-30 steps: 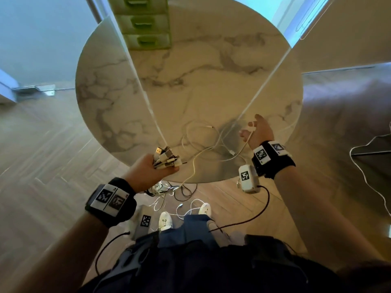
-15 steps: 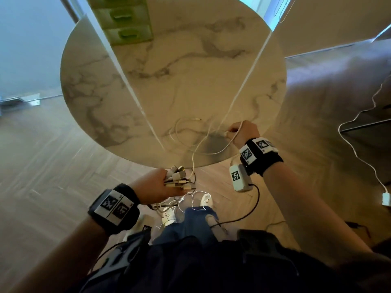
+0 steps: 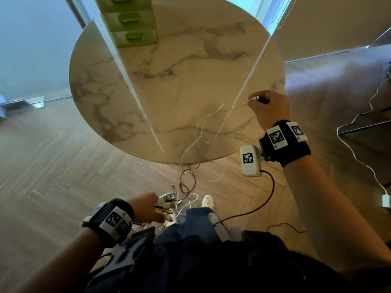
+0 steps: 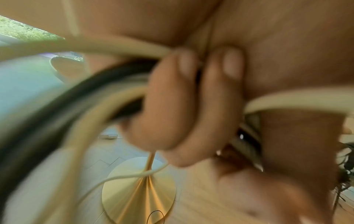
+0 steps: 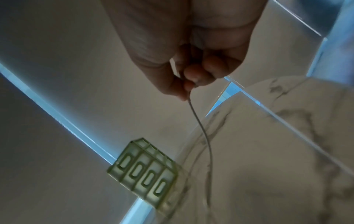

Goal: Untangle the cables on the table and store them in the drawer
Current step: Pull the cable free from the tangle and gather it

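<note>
- I count one round marble worktop (image 3: 179,66), one green drawer unit (image 3: 131,22) at its far edge. Right wrist view shows four drawer fronts on it, all pushed in.
- One thin white cable (image 3: 201,127) lies on the near part of the worktop; its plug end is free on the marble, the rest runs off the near edge towards the floor.
- Right hand (image 3: 270,108) is raised over the near right part of the worktop, fingers curled, thumb and fingertips pinching that white cable. Right wrist view confirms: the cable hangs from the pinch in a slack curve down to the marble.
- Left hand (image 3: 146,208) is low, below the worktop's edge and close to my body, fist closed round a bundle of cables (image 3: 167,205); several plug ends stick out past the fingers.
- Left wrist view is blurred, but I see fingers (image 4: 180,97) wrapped over at least one black and several cream cables. I can't get an exact count in the bundle.
- More loose loops, black and white, hang from the bundle over the wooden floor (image 3: 53,166) between the worktop and my feet.
- One more white cable with a plug block (image 3: 386,200) lies on the floor far right, well apart from both hands.
- Nothing of the cables is in the drawer unit.
</note>
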Available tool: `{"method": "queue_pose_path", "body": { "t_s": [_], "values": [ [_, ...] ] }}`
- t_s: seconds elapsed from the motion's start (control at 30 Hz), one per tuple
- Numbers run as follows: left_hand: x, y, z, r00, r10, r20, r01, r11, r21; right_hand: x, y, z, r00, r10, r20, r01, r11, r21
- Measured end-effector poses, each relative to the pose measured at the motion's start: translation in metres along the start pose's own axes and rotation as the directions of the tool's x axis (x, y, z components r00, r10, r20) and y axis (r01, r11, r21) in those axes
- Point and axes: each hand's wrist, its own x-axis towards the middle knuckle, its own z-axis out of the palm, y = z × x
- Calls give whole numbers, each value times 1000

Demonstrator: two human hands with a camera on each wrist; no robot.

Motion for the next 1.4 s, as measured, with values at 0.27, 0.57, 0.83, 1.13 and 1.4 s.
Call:
{"method": "queue_pose_path", "body": {
  "t_s": [0.27, 0.57, 0.83, 1.13, 1.4],
  "values": [
    [-13, 41, -12, 750, 113, -652, -525, 702, -482, -48, -15, 17, 916, -160, 369, 1, 918, 397],
    [-15, 92, -38, 630, 57, -775, -725, 401, -560, -114, -16, 35, 830, -259, 494, 2, 886, 463],
    [-25, 113, -46, 673, 229, -703, -739, 232, -632, -127, -21, 44, 774, -308, 553, -86, 814, 574],
    [-58, 130, -95, 592, 271, -759, -806, 164, -569, -173, 54, 88, 530, -189, 827, 196, 976, 98],
    [-87, 145, -102, 522, 284, -805, -846, 48, -531, -177, 147, 124, 459, 195, 867, 451, 789, -416]
  ]
}}
